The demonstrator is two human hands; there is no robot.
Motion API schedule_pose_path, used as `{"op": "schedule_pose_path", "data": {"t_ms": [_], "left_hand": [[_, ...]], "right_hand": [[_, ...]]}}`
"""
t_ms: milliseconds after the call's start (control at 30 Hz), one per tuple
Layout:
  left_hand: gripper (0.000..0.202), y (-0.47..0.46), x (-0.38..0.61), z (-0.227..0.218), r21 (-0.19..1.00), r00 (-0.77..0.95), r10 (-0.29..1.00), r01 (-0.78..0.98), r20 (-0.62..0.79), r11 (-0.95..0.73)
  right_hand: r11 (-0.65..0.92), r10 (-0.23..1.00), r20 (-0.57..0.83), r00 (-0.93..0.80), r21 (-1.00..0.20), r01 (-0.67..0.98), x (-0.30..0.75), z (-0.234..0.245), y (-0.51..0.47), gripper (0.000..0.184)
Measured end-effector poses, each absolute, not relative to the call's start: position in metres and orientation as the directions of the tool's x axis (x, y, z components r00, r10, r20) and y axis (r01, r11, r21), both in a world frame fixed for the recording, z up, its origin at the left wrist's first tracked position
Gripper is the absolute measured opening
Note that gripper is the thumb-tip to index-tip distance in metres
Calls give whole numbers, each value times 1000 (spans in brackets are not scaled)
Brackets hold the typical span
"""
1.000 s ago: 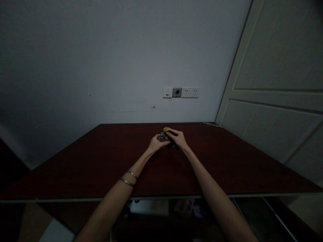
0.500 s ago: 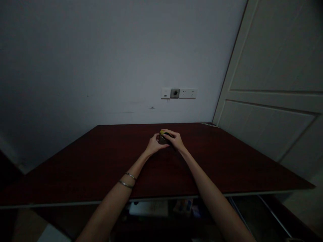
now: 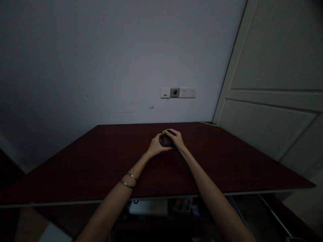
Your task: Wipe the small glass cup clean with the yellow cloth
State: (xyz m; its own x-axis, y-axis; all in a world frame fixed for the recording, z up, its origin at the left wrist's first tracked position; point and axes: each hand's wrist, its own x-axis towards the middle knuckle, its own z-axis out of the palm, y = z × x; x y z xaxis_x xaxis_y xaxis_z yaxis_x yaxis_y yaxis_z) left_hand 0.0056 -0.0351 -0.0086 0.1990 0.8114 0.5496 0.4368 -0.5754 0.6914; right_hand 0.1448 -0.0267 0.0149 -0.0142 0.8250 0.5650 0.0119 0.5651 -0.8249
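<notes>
Near the middle of the dark red table (image 3: 108, 161), a small jar (image 3: 165, 141) of see-through, dark-looking material is between my hands. My left hand (image 3: 155, 146) curves around the jar's left side, thumb along its near side. On top, my right hand (image 3: 177, 138) grips a yellow and black lid (image 3: 164, 131), fingers over it and thumb at the near edge. The room is dim, so the jar's contents cannot be made out. Whether the lid is still joined to the jar is hidden by my fingers.
Behind the table is a pale wall with a row of sockets (image 3: 179, 93). A white panelled door (image 3: 275, 84) stands along the right side. Below the table's front edge, an open space holds a white flat item (image 3: 148, 207) and small boxes (image 3: 183, 205).
My right hand has turned slightly on the lid, and less of the yellow shows. The jar has shifted a little to the right, with more of its body visible.
</notes>
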Motion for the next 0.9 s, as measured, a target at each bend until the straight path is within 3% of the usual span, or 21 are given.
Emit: {"op": "schedule_pose_path", "data": {"t_ms": [267,533,733,900], "left_hand": [[74,-29,3,-12,726,147,846,451,513,-519],[77,-37,5,-10,636,215,758,433,615,-639],[76,-33,5,-13,687,146,796,430,587,-585],[73,-22,8,-21,810,106,857,288,504,-512]], "right_hand": [[653,757,653,-29,-755,58,137,14,-30,26],[478,877,474,81,-877,-49,141,11,-18,35],[638,770,638,-16,-770,18,139,15,-29,29],[688,724,689,-13,-721,82,136,14,-30,27]]}}
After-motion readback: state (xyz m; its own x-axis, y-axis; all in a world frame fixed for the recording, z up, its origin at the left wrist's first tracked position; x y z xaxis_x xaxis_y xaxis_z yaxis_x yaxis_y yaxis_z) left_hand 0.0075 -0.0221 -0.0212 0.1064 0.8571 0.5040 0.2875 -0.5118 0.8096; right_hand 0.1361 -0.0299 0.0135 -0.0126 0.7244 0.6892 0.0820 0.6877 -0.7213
